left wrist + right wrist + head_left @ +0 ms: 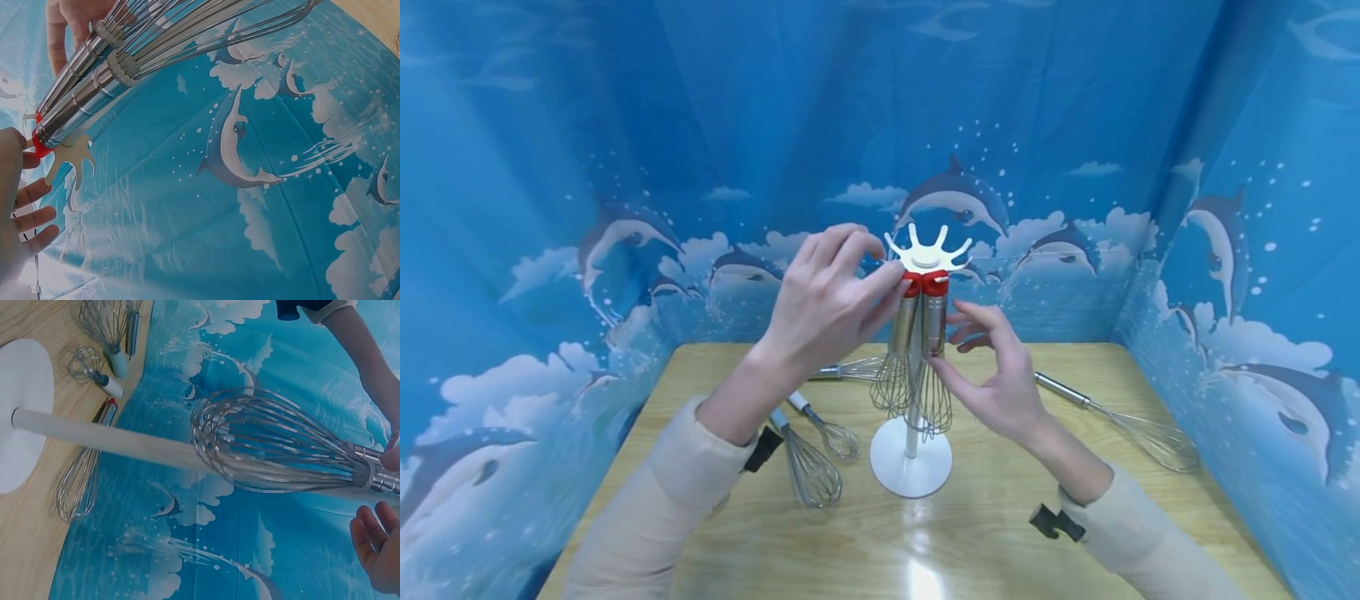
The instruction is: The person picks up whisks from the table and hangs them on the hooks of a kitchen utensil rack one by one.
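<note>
A white stand [912, 479] has a round base, an upright pole and a crown of curved prongs. Two metal whisks with red ends hang side by side at the crown's near edge: a left whisk [903, 327] and a right whisk [935, 323], wires downward. My left hand [827, 296] pinches the left whisk's red end between thumb and index finger, the other fingers spread. Beside the right whisk, my right hand [992, 375] has loosely bent fingers, with its thumb by the bottom of the handle; whether it touches cannot be told. In the right wrist view, its fingers [369, 534] stand apart from the handle.
On the wooden table [985, 533], a large whisk [808, 467] and a small whisk [835, 437] with pale handles lie left of the base. Another whisk [861, 368] lies behind the pole, and a long whisk [1120, 417] at the right. Dolphin-print curtains [775, 125] enclose the table.
</note>
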{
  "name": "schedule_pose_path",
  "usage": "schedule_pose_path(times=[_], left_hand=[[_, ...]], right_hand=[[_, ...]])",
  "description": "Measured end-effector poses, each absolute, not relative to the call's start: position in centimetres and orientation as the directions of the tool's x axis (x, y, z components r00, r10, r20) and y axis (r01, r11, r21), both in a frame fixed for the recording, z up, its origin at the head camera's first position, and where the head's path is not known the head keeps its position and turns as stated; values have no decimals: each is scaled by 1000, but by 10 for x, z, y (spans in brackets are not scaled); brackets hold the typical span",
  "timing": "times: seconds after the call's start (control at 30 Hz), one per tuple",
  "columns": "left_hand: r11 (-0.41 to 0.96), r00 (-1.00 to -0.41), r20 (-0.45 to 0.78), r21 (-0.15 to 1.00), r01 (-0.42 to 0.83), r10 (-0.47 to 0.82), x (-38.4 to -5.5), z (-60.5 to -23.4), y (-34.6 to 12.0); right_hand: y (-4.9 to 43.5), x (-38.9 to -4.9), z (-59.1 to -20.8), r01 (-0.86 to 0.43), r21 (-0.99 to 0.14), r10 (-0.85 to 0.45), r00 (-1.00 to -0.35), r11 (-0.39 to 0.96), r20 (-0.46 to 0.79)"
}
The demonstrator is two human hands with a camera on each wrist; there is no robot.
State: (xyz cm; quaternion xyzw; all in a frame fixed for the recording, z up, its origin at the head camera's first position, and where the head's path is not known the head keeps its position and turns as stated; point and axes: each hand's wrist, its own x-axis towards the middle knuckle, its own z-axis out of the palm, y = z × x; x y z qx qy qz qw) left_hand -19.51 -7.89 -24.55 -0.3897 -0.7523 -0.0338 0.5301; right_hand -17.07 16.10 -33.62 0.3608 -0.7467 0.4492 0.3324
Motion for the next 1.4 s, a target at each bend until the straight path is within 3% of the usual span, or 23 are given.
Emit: schedule_pose_path(times=[0.7,1.0,1.4], left_hand=[[700,-132,828,-362,616,545,-195,-246,-79],[696,-134,829,-354,625,543,-194,-246,-78],[700,-151,825,-347,624,544,-193,-246,-79]], right_hand=[[209,-183,-363,-732,-480,-222,-633,484,741],[233,-190,-378,-731,-460,-293,-646,504,705],[264,-198,-397,-672,-489,-314,-715,557,625]])
